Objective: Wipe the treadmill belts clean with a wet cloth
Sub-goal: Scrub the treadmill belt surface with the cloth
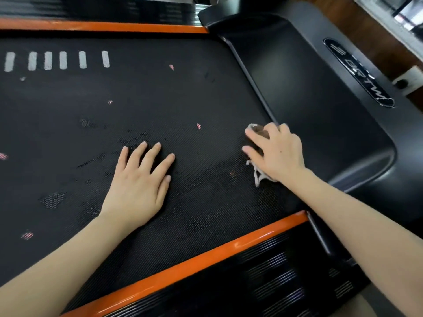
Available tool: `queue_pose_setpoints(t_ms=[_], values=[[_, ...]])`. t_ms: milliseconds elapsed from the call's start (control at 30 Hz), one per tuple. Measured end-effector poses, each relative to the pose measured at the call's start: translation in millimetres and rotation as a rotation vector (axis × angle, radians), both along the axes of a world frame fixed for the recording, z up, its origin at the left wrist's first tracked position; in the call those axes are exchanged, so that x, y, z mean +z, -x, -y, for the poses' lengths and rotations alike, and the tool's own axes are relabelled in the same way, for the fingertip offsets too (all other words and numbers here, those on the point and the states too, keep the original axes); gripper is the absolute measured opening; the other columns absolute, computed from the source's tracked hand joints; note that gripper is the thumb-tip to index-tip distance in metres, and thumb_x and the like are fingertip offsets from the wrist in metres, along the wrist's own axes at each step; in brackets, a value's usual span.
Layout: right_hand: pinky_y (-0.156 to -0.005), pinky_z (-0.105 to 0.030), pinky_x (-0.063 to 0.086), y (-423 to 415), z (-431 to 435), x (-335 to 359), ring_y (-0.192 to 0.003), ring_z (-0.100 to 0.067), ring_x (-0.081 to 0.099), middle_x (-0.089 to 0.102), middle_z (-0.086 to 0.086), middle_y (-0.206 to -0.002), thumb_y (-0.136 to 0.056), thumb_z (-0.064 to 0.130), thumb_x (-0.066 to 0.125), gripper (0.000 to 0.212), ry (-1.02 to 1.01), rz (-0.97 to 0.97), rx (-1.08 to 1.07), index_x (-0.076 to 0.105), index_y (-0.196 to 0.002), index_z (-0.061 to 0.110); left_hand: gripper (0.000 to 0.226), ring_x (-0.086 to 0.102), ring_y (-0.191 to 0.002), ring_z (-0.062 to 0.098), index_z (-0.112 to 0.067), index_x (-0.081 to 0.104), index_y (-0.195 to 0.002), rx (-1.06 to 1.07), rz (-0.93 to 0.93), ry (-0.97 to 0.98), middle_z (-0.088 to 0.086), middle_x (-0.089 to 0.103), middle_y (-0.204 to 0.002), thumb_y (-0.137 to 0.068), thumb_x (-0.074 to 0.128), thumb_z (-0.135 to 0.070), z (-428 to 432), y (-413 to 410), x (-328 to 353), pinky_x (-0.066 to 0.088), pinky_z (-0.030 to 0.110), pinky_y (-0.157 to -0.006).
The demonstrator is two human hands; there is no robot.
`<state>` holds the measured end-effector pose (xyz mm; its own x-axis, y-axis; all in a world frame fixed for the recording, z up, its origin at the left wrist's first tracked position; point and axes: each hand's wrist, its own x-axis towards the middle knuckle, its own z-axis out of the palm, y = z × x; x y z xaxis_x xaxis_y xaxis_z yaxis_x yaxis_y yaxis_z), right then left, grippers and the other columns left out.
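Near the motor cover (pixel 309 99), the cloth (pixel 258 133) sits bunched on the treadmill belt (pixel 160 99).
The right hand (pixel 277 154) presses it down, fingers curved over the wad; the left hand (pixel 139 179) lies flat on the belt some way off, fingers spread wide, holding nothing. Frayed threads trail from the cloth and could, I judge, snag in the gap under the cover. No bucket or other container shows.

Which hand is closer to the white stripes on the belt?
Left. The left hand lies flat on the belt, right of the white stripes and nearer the camera. The right hand, gripping the cloth, is farther right by the black cover.
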<state>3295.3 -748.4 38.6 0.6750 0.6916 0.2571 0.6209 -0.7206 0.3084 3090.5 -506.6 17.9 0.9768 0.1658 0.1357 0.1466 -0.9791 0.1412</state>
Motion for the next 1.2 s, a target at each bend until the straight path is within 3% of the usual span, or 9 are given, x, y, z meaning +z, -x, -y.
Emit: queue_pose_setpoints(t_ms=[167, 367, 533, 600, 733, 833, 1000, 1133, 1200], values=[[-0.071, -0.04, 0.041, 43.6, -27.4, 8.8, -0.101, -0.037, 0.047, 0.053, -0.015, -0.114, -0.095, 0.058, 0.03, 0.055, -0.13, -0.169, -0.507, 0.061, -0.122, 0.021, 0.052, 0.038, -0.13, 0.041, -0.017, 0.054, -0.132, -0.001, -0.007, 0.019, 0.018, 0.049, -0.137, -0.093, 0.028, -0.039, -1.4, -0.4, 0.6, 0.023, 0.058, -0.11], [-0.061, -0.04, 0.049, 140.4, -21.6, 12.3, -0.089, -0.032, 0.051, 0.054, -0.014, -0.11, -0.075, 0.076, 0.026, 0.088, 0.003, -0.261, -0.113, 0.055, -0.13, 0.013, 0.052, 0.039, -0.13, 0.041, -0.017, 0.056, -0.131, -0.018, -0.004, 0.039, 0.017, 0.049, -0.137, -0.093, 0.028, -0.04, -4.9, -0.7, 2.5, 0.022, 0.057, -0.11], [-0.048, -0.032, 0.047, 99.1, 11.8, 14.0, -0.076, -0.029, 0.052, 0.056, -0.011, -0.093, -0.089, 0.048, 0.047, 0.046, -0.076, -0.294, 0.268, 0.064, -0.119, 0.018, 0.051, 0.037, -0.132, 0.037, -0.021, 0.054, -0.133, -0.017, 0.004, 0.056, 0.014, 0.049, -0.139, -0.094, 0.028, -0.042, -6.6, -0.3, 2.1, 0.019, 0.054, -0.111], [-0.055, -0.037, 0.051, 61.4, 3.2, 13.3, -0.078, -0.034, 0.054, 0.056, -0.014, -0.093, -0.091, 0.049, 0.044, 0.044, -0.081, -0.239, 0.138, 0.065, -0.117, 0.021, 0.051, 0.037, -0.132, 0.038, -0.021, 0.054, -0.133, -0.02, 0.005, 0.05, 0.014, 0.049, -0.139, -0.094, 0.028, -0.042, -6.0, -0.5, 1.8, 0.019, 0.054, -0.111], [-0.075, -0.042, 0.045, 28.5, -27.4, 11.8, -0.1, -0.039, 0.051, 0.053, -0.017, -0.113, -0.095, 0.045, 0.047, 0.04, -0.296, -0.211, -0.465, 0.064, -0.121, 0.019, 0.051, 0.039, -0.131, 0.038, -0.02, 0.055, -0.131, -0.007, 0.002, 0.041, 0.015, 0.049, -0.138, -0.093, 0.029, -0.041, -4.8, -1.9, 2.2, 0.021, 0.055, -0.11], [-0.059, -0.037, 0.047, 92.8, -55.9, 7.6, -0.078, -0.038, 0.056, 0.059, -0.018, -0.089, -0.085, 0.055, 0.047, 0.048, -0.339, -0.156, -0.323, 0.07, -0.097, 0.014, 0.05, 0.039, -0.131, 0.038, -0.02, 0.055, -0.131, -0.008, -0.01, 0.032, 0.015, 0.049, -0.139, -0.093, 0.029, -0.04, -4.0, -1.7, 2.3, 0.021, 0.056, -0.11], [-0.053, -0.038, 0.05, 100.2, -39.3, 13.7, -0.073, -0.034, 0.057, 0.058, -0.013, -0.085, -0.082, 0.045, 0.062, 0.035, -0.163, -0.271, 0.021, 0.07, -0.101, 0.018, 0.051, 0.038, -0.131, 0.038, -0.021, 0.053, -0.133, -0.018, -0.01, 0.022, 0.014, 0.049, -0.139, -0.095, 0.028, -0.041, -7.6, -0.2, 1.4, 0.021, 0.054, -0.111], [-0.073, -0.041, 0.045, 24.7, -18.5, 19.6, -0.097, -0.039, 0.053, 0.055, -0.017, -0.107, -0.095, 0.044, 0.048, 0.036, -0.187, -0.192, -0.432, 0.066, -0.117, 0.022, 0.05, 0.039, -0.131, 0.038, -0.02, 0.054, -0.133, -0.014, -0.003, 0.022, 0.015, 0.049, -0.139, -0.094, 0.028, -0.041, -5.5, -0.7, 0.0, 0.02, 0.054, -0.111], [-0.068, -0.04, 0.045, 45.2, -24.4, 15.1, -0.09, -0.04, 0.055, 0.058, -0.019, -0.101, -0.095, 0.046, 0.039, 0.044, -0.269, -0.175, -0.443, 0.07, -0.107, 0.017, 0.05, 0.039, -0.131, 0.038, -0.02, 0.054, -0.132, -0.003, 0.003, 0.018, 0.015, 0.049, -0.139, -0.094, 0.029, -0.041, -4.5, -1.5, 0.1, 0.02, 0.055, -0.111]])
